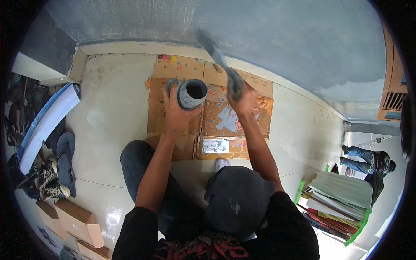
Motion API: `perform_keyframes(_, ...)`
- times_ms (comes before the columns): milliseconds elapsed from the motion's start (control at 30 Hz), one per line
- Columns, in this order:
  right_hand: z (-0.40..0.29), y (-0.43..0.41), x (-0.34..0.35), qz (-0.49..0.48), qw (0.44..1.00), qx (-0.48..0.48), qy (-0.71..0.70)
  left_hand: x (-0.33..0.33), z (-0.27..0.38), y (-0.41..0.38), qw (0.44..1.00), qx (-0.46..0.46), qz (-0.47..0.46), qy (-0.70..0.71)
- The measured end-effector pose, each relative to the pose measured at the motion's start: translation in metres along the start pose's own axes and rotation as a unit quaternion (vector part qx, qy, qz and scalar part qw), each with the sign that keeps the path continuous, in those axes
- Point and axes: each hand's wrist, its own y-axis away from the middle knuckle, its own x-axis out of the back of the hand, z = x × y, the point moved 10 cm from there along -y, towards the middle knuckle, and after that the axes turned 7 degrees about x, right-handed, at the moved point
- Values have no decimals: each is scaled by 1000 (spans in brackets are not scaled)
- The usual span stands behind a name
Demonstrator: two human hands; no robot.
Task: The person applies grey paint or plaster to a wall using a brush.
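Observation:
My left hand [179, 118] grips a paint-smeared grey cup [188, 103] with a side handle; its dark mouth faces up and the contents cannot be made out. In my right hand [246, 103] is a paintbrush [217, 55], blurred, with grey on its handle. Its bristle end overlaps the lower part of a grey-painted wall [279, 42]; whether it touches is unclear. Below both hands, a flattened cardboard box [180, 128] spotted with grey paint lies on the floor against the baseboard.
Pale tiles [104, 130] surround the cardboard. Sandals [66, 156], sneakers [53, 188], a rolled sheet [48, 130] and cardboard boxes [76, 221] are at left. Right are a cloth-hung rack [344, 191], a wooden louvred panel [391, 94] and another person [367, 159] farther off.

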Motion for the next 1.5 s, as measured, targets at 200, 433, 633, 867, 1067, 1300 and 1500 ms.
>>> perform_keyframes(200,61,7,-2,-33,992,-92,78,3,-10,-1,1000,-18,19,-17)
perform_keyframes(433,90,56,60,-46,981,-120,148,-2,1,-1,999,-40,5,-17)
perform_keyframes(633,5,21,-31,-105,994,-13,14,-6,-1,2,999,-37,-4,-9)
perform_keyframes(867,47,12,-56,-122,983,-46,126,-1,-9,-3,1000,3,8,29)
perform_keyframes(1067,71,43,24,-118,976,-56,174,-6,-6,0,1000,-17,-4,8)
perform_keyframes(1300,20,9,-29,-124,985,52,105,-8,-7,2,1000,-26,3,5)
perform_keyframes(1500,63,11,-45,-191,967,-9,167,3,-12,0,1000,1,17,6)
